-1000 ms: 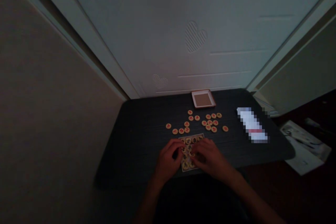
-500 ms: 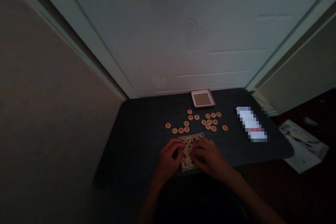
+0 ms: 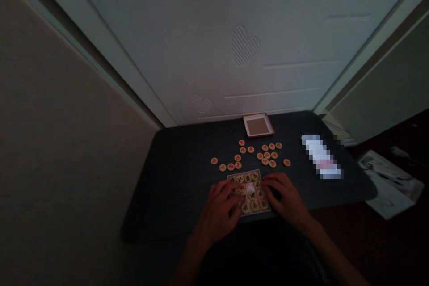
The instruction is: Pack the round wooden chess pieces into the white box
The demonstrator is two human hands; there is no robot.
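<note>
A shallow box [image 3: 250, 210] near the table's front edge holds several round wooden pieces with dark characters, in rows. Pale pink lining [image 3: 250, 188] shows in a gap between them. My left hand [image 3: 221, 205] lies over the box's left side, fingers apart and touching the pieces there; it hides some of them. At the box's right edge is my right hand [image 3: 283, 194], its fingers curved and apart, with nothing seen between them. Beyond the box lie several loose round pieces with red characters [image 3: 267, 155].
The dark table [image 3: 177, 178] stands against a white door with heart patterns [image 3: 246, 46]. An open, shallow box lid [image 3: 259, 125] lies at the back. On the right is a blurred-out bright object [image 3: 321, 157]. White items [image 3: 389, 187] lie beyond the table's right edge.
My right hand has moved right, off the middle of the box to its right edge, uncovering pieces. My left hand has shifted slightly right over the pieces, its fingers spread more.
</note>
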